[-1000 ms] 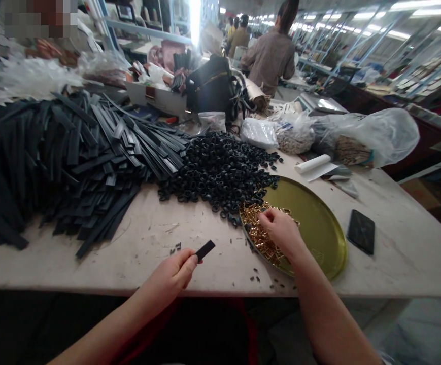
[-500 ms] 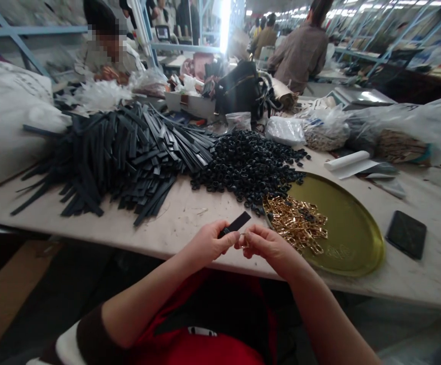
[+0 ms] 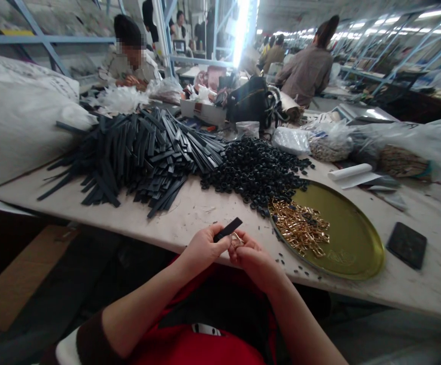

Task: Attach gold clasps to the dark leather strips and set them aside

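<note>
My left hand (image 3: 204, 250) is closed on a short black strap (image 3: 228, 229), whose free end points up and to the right. Close against it, my right hand (image 3: 251, 253) pinches a small gold buckle (image 3: 236, 240) beside the strap. Whether strap and buckle are joined is hidden by the fingers. Just right of the hands, a heap of gold buckles (image 3: 302, 228) lies on the left part of a round gold tray (image 3: 361, 243). Behind the hands spreads a pile of small black loops (image 3: 258, 170), and a large pile of black straps (image 3: 136, 152) lies to its left.
A black phone (image 3: 407, 244) lies right of the tray. White sacks (image 3: 18, 121) bulge at the left; a black bag (image 3: 248, 101) and plastic-wrapped bundles (image 3: 330, 142) stand at the back. A person (image 3: 131, 56) sits across the table (image 3: 102, 215), another (image 3: 311, 66) farther right.
My view has shifted, so the table contents appear farther right and slightly lower. Both hands stay together; my right hand has turned, and the buckle now shows more plainly between the fingers.
</note>
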`<state>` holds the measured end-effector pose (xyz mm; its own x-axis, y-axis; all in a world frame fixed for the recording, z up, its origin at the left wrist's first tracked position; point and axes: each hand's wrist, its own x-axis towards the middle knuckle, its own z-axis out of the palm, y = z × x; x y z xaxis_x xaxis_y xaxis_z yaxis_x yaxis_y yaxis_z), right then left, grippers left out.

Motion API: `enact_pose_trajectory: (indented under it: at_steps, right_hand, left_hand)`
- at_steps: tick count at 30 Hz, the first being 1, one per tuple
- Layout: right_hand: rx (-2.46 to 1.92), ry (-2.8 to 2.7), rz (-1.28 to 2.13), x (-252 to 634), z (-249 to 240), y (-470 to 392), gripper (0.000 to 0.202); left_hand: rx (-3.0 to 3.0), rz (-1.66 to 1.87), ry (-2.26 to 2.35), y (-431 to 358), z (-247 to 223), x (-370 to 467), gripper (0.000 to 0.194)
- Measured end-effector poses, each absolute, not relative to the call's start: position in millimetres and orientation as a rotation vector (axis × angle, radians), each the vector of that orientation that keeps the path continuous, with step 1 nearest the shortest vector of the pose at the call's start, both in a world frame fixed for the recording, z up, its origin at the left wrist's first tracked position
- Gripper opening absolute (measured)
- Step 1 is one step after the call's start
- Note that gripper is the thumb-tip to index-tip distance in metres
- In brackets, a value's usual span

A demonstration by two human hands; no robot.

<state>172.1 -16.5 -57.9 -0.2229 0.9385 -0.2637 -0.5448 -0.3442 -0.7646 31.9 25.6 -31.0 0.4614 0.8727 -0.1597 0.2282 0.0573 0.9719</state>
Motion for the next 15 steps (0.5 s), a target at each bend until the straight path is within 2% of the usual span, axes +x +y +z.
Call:
enact_pose_trajectory:
  at_steps: [3, 6, 10, 15]
  right_hand:
    - [-0.872, -0.590, 1.861, 173, -59, -18, 0.017]
    - [-0.930, -0.665, 1.910, 172, -59, -21, 0.010]
    - [-0.918, -0.728, 1.896, 170, -64, -21, 0.012]
    - [-1.106, -0.698, 1.679, 169, -74, -16, 0.020]
  left_hand:
    - [1.471, 0.628, 1.040, 24, -33, 28, 0.019]
    - [1.490, 0.638, 1.072, 24, -31, 27, 0.017]
    - [1.556, 0.633, 1.095, 24, -31, 27, 0.016]
    - [1.646, 0.503, 1.143, 26, -38, 25, 0.022]
